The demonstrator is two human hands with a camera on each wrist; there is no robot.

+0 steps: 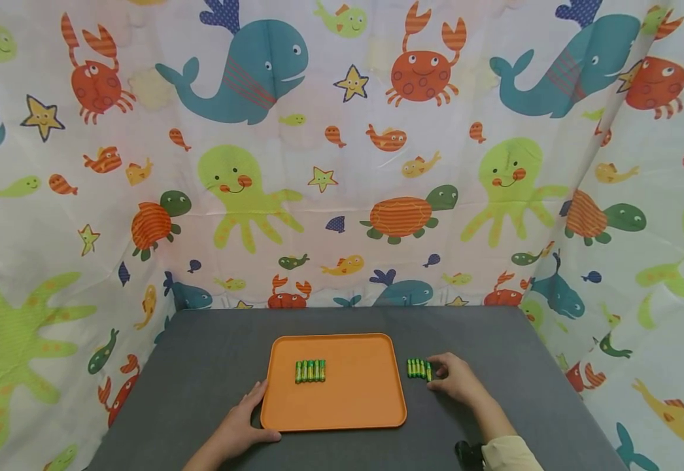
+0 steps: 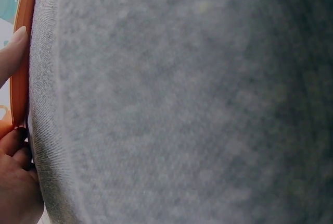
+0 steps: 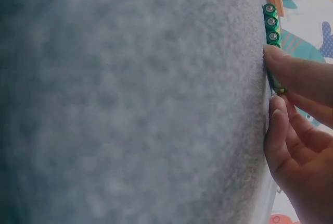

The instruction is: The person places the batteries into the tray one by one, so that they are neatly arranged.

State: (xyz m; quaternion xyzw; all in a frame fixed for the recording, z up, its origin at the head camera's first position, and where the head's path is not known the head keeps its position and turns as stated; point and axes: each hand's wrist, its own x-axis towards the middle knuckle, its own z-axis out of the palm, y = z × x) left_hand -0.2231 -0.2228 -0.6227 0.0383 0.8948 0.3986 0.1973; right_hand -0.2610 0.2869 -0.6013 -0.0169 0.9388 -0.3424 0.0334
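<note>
On the grey table lies an orange tray (image 1: 359, 399) with several green batteries (image 1: 310, 371) side by side in its upper left part. My left hand (image 1: 240, 425) is spread at the tray's lower left corner, fingers along the left side and thumb at the front edge. To the right of the tray, another row of green batteries (image 1: 415, 367) lies on the table. Thumb and fingertips of my right hand (image 1: 460, 381) pinch the rightmost battery (image 1: 429, 371) by its ends. In the right wrist view, the neighbouring batteries (image 3: 270, 22) show their silver ends, and the thumb partly hides the row.
The grey table (image 1: 218, 353) reaches back to a white curtain (image 1: 330, 281) printed with sea animals, which also hangs along both sides. A black device (image 1: 468, 454) sits at my right wrist, beside a pale yellow sleeve (image 1: 509, 453).
</note>
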